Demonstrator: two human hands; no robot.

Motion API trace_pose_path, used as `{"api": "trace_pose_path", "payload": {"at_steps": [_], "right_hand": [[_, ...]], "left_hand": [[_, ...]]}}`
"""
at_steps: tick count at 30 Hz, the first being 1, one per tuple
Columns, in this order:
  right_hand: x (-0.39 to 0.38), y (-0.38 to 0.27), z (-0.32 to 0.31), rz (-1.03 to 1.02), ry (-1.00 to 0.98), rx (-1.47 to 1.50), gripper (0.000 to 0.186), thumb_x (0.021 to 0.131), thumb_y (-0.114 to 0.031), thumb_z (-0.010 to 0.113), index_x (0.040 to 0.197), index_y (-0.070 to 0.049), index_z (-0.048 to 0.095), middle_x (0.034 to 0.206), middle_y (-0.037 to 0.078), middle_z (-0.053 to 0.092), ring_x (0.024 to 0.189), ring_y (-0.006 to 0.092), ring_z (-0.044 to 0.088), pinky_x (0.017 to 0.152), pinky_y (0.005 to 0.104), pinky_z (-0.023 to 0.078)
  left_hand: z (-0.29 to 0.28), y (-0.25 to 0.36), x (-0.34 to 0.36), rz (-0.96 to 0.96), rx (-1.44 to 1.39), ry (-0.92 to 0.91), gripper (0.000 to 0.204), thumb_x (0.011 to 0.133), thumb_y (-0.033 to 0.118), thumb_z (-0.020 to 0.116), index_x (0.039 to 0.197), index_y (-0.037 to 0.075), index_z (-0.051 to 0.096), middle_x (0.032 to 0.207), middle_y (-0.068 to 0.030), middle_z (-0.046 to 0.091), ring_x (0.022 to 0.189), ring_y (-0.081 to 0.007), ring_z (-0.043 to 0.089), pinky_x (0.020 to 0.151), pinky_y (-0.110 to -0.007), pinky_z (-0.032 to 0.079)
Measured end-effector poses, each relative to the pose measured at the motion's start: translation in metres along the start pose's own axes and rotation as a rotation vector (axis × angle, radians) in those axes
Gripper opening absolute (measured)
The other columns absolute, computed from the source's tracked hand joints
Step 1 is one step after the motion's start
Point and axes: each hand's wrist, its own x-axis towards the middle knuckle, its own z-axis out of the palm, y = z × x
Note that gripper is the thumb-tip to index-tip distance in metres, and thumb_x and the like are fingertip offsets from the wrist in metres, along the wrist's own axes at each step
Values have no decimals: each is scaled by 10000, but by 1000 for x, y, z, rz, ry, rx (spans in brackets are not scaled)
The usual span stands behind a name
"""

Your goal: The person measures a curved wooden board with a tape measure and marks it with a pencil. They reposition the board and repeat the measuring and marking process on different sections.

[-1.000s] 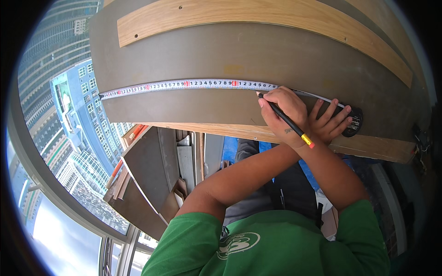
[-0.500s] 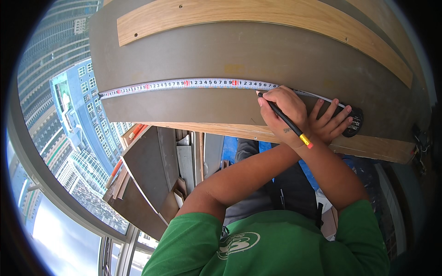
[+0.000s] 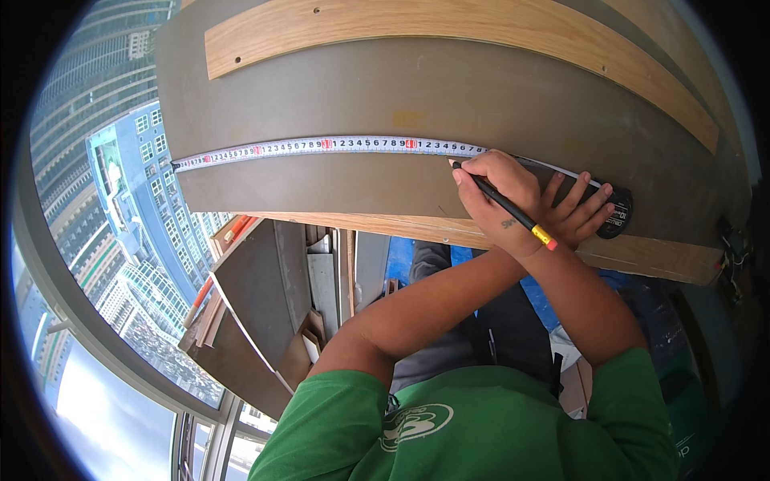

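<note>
A white tape measure blade (image 3: 365, 145) with black and red markings lies across the brown board (image 3: 305, 100). Its black case (image 3: 616, 215) rests at the right, beside my left fingertips. My arms are crossed, the right forearm over the left. Spread flat over the board near the case is my left hand (image 3: 573, 212), its fingers apart and reaching toward the blade. My right hand (image 3: 501, 188) pinches a black pencil (image 3: 513, 210) with a yellow and red end. The pencil's tip is just below the blade's lower edge; whether it touches the board I cannot tell.
A light wood strip (image 3: 417, 18) with holes runs along the board's far side. Another wood edge (image 3: 345, 220) borders the near side. Panels and offcuts (image 3: 269, 280) stand below at the left, beside a window (image 3: 120, 385). Dark cords (image 3: 731, 248) hang at the far right.
My right hand has shifted slightly to the right, and the pencil's yellow and red end has swung right and a little upward. My left hand and the tape measure have stayed put.
</note>
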Motion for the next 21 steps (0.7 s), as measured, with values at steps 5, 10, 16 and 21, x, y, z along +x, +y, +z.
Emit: {"api": "trace_pose_path", "payload": {"at_steps": [5, 10, 16, 21], "right_hand": [[1, 0, 1, -14, -16, -15, 163, 842, 57, 740, 919, -12, 613, 790, 125, 647, 696, 315, 652, 668, 399, 544], [1, 1, 1, -19, -9, -19, 170, 839, 58, 742, 922, -13, 611, 791, 127, 647, 701, 324, 654, 680, 405, 546], [1, 2, 2, -33, -10, -25, 171, 837, 62, 739, 919, -16, 610, 798, 129, 647, 710, 331, 655, 688, 415, 549], [5, -1, 0, -83, -50, -55, 170, 826, 75, 728, 904, -17, 608, 797, 133, 636, 712, 344, 642, 696, 423, 549]], "left_hand": [[1, -1, -1, 0, -17, 6, 480, 945, 274, 567, 1420, 214, 594, 1621, 13, 477, 1487, -329, 431, 1217, -610, 310], [1, -1, -1, -6, -42, 10, 476, 945, 267, 570, 1416, 211, 595, 1620, 10, 479, 1484, -330, 431, 1216, -609, 310], [2, -1, -1, -6, -46, 19, 460, 946, 258, 572, 1401, 206, 602, 1616, 3, 486, 1485, -331, 429, 1208, -603, 316], [2, -1, -1, -9, -33, 35, 458, 945, 257, 575, 1399, 201, 604, 1611, 0, 491, 1486, -332, 427, 1211, -602, 311]]}}
